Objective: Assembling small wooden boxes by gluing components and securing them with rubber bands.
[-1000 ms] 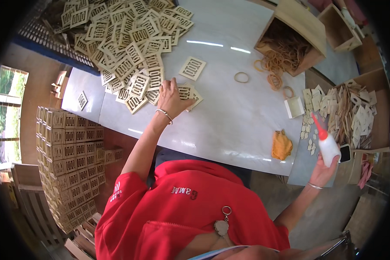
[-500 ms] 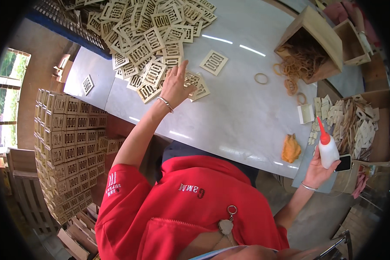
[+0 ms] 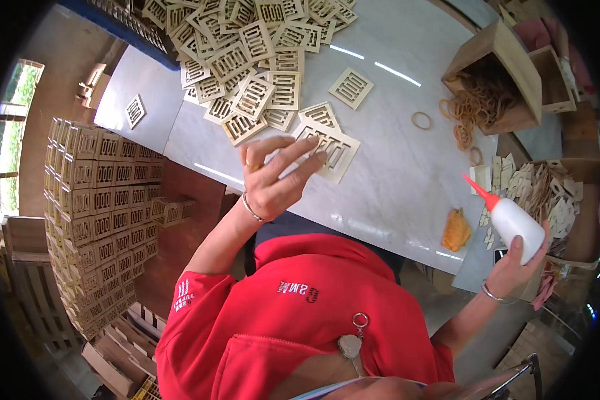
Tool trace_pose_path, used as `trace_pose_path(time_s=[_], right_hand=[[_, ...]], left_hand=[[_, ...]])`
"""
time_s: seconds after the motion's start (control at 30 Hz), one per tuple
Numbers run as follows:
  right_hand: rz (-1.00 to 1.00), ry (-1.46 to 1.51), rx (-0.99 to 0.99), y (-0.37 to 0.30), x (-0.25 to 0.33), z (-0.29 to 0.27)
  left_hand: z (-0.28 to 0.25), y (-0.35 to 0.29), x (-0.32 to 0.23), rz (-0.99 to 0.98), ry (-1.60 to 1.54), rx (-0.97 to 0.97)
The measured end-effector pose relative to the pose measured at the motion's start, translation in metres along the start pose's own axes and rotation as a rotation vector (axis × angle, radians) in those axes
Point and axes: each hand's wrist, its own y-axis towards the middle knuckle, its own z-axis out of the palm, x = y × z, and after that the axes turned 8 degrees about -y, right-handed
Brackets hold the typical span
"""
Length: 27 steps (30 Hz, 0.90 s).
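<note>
My left hand (image 3: 277, 173) is closed on a slotted wooden panel (image 3: 343, 155), a thin pale piece with cut-out bars, held over the near part of the table. Its thumb is hidden. Just beyond lies a heap of similar slotted panels (image 3: 253, 97), and one single panel (image 3: 351, 88) rests apart to the right of the heap. On the right, my right hand (image 3: 517, 263) is wrapped round a white squeeze bottle (image 3: 519, 230) with a long red nozzle (image 3: 481, 193). The bottle is tilted, its nozzle pointing up and to the left.
A wooden box (image 3: 500, 73) on its side spills rubber bands at the far right. Below it are a small white box (image 3: 481, 179), a pile of wood scraps (image 3: 547, 193) and a crumpled orange cloth (image 3: 456, 230). Stacked slotted wooden boxes (image 3: 103, 220) stand left, beneath a blue crate (image 3: 127, 30).
From the heap, my left hand has come nearer me, now gripping a slotted panel. My right hand has moved slightly right and tipped the bottle's nozzle toward the left.
</note>
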Motion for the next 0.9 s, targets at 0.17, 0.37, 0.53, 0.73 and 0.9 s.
trace_pose_path(time_s=[0.17,0.37,0.53,0.73,0.9], right_hand=[[-0.017,0.177,0.066,-0.001,0.020,0.000],[0.261,0.413,0.066,-0.014,0.012,0.045],[0.316,0.451,0.102,-0.022,0.016,0.074],[0.069,0.357,0.239,-0.020,0.010,0.070],[-0.031,0.321,0.309,-0.015,0.022,0.075]], left_hand=[[-0.005,-0.005,-0.003,0.042,-0.056,0.009],[0.017,0.001,-0.034,-0.735,-0.735,0.226],[0.020,0.021,-0.051,-1.259,-1.184,0.359],[0.020,0.030,-0.059,-1.278,-1.229,0.438],[0.018,0.034,-0.062,-1.348,-1.219,0.461]])
